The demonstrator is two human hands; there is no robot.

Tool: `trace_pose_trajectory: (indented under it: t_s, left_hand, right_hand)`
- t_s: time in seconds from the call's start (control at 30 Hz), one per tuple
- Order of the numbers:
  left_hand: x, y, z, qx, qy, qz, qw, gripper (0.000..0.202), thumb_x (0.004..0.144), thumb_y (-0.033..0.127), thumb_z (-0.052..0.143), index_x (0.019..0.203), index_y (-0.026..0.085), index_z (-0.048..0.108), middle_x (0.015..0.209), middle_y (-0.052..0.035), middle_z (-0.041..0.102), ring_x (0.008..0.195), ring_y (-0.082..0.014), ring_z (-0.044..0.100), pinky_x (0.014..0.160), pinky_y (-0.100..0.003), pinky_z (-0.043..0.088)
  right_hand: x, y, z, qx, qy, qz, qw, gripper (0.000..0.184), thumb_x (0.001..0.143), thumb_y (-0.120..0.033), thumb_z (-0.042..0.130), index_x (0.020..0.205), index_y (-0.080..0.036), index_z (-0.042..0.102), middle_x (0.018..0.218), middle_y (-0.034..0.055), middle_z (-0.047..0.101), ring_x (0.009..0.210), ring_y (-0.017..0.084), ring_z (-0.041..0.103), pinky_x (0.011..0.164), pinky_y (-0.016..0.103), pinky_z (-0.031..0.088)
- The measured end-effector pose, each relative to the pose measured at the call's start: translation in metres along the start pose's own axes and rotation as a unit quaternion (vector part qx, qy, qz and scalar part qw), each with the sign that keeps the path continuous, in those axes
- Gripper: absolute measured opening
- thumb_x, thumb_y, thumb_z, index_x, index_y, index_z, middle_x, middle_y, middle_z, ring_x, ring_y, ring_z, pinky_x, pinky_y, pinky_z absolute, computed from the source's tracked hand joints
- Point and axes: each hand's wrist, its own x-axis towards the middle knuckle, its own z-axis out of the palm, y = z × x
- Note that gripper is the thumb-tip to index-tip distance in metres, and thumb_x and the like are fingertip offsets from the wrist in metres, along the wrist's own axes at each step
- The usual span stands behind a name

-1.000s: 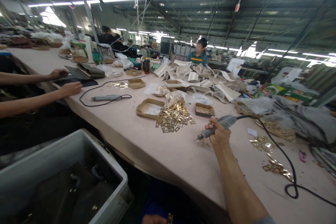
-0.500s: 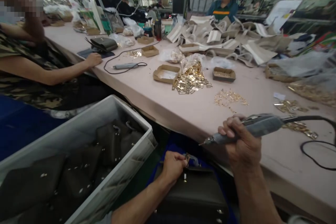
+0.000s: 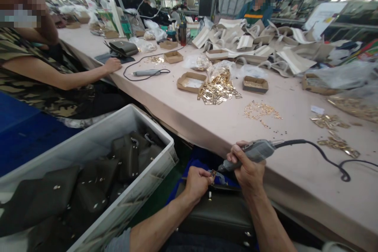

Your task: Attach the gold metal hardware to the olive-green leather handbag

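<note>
A dark olive handbag lies across my lap, with small shiny metal fittings on it. At its far edge my left hand is closed in a pinch on a small gold-coloured metal fitting, partly hidden by the fingers. Clear plastic film shows just beside it. My right hand is wrapped round a grey electric screwdriver, whose cord trails right over the table. The screwdriver's tip points left and down, close to the fitting; whether they touch I cannot tell.
A grey plastic crate holding several dark bags stands at my left. On the pink-covered table are gold metal pieces, small screws and cardboard boxes. A co-worker's forearm rests at the far left near another screwdriver.
My right hand has brought the electric screwdriver left and down, its tip now close to the fitting. My left hand keeps its pinch. The whole view has shifted slightly.
</note>
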Motion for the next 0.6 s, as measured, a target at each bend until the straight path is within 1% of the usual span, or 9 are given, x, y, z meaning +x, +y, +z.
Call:
trace_pose_trajectory:
  t_s: [0.2,0.33,0.6]
  left_hand:
    - [-0.0001,-0.0018,0.0006,-0.009,-0.005,0.004,1.000,0.002,0.058,0.013,0.077,0.060,0.012,0.078,0.057,-0.0037,0.070,0.058,-0.0171,0.059,0.057,-0.027,0.044]
    - [0.0000,-0.0034,0.0006,-0.014,-0.009,0.006,1.000,0.004,0.059,0.009,0.074,0.061,0.011,0.078,0.057,-0.0029,0.069,0.057,-0.0162,0.057,0.058,-0.027,0.043]
    - [0.0027,-0.0071,0.0014,-0.004,-0.009,0.012,1.000,0.008,0.057,0.011,0.072,0.062,0.011,0.079,0.056,-0.0027,0.068,0.056,-0.0158,0.056,0.056,-0.027,0.041]
  right_hand:
    - [0.0007,0.0049,0.0005,-0.016,-0.012,0.007,1.000,0.026,0.073,-0.019,0.085,0.089,-0.017,0.065,0.061,-0.0043,0.058,0.045,0.010,0.051,0.049,0.028,0.044]
    - [0.0003,0.0067,0.0014,-0.027,-0.008,0.003,1.000,0.027,0.072,-0.020,0.087,0.087,-0.017,0.065,0.058,-0.0049,0.057,0.044,0.010,0.051,0.048,0.028,0.044]
    - [-0.0005,0.0104,-0.0006,-0.026,-0.024,-0.005,0.999,0.024,0.075,-0.018,0.085,0.089,-0.017,0.066,0.062,-0.0030,0.059,0.045,0.010,0.053,0.049,0.028,0.045]
